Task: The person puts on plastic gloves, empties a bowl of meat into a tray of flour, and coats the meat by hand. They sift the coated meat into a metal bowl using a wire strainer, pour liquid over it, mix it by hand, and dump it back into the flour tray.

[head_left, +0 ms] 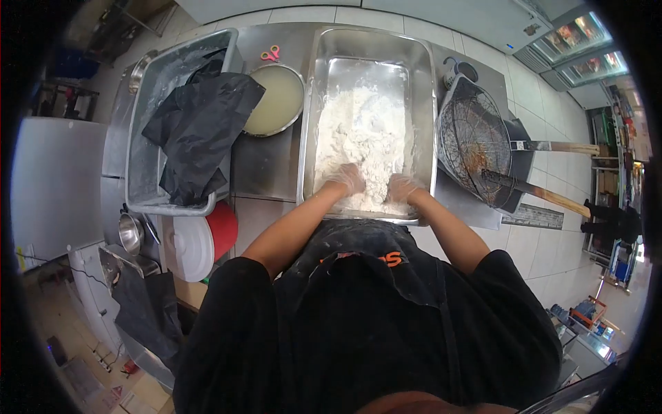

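Note:
A deep steel pan holds a heap of white flour, lumpy toward the near side and smoother toward the far side. Both my hands wear thin clear gloves and reach into the near end of the pan. My left hand presses into the flour left of the middle, its fingers mostly buried. Close to the right wall, my right hand is also sunk in the flour, with its fingertips hidden. Whether either hand grips any of it does not show.
Left of the pan stands a round bowl of pale liquid, with pink scissors behind it. A grey tub holds black plastic. On the right, wire frying baskets rest with handles sticking out. A red bucket stands lower left.

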A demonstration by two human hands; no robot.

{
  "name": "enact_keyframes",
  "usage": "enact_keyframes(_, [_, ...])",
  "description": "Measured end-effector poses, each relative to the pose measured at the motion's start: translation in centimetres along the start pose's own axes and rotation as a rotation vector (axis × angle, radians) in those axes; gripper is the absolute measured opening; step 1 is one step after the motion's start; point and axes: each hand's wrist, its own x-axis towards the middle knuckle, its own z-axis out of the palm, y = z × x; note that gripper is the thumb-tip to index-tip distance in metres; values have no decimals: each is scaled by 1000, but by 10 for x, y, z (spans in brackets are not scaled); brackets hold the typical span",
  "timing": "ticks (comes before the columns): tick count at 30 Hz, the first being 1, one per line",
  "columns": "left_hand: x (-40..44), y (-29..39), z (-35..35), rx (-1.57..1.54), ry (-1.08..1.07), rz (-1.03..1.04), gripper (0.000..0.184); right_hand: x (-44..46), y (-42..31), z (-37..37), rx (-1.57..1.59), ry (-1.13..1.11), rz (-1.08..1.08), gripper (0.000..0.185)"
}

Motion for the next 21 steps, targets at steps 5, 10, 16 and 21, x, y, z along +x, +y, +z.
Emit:
enact_keyframes(5, [-40,31,-41,17,55,-214,63,-33,-24,-46,93,158,145,62])
enact_keyframes(10, [-23,9,-40,35,-162,-95,69,7,32,-30,560,-14,-204,57])
enact_keyframes(16, [15,-5,-78,404,-25,274,85,43,26,-126,130,25,-204,43])
enact_keyframes(21, [112,-35,-69,670,-173,117,95,74,1,-59,-86,372,24,37])
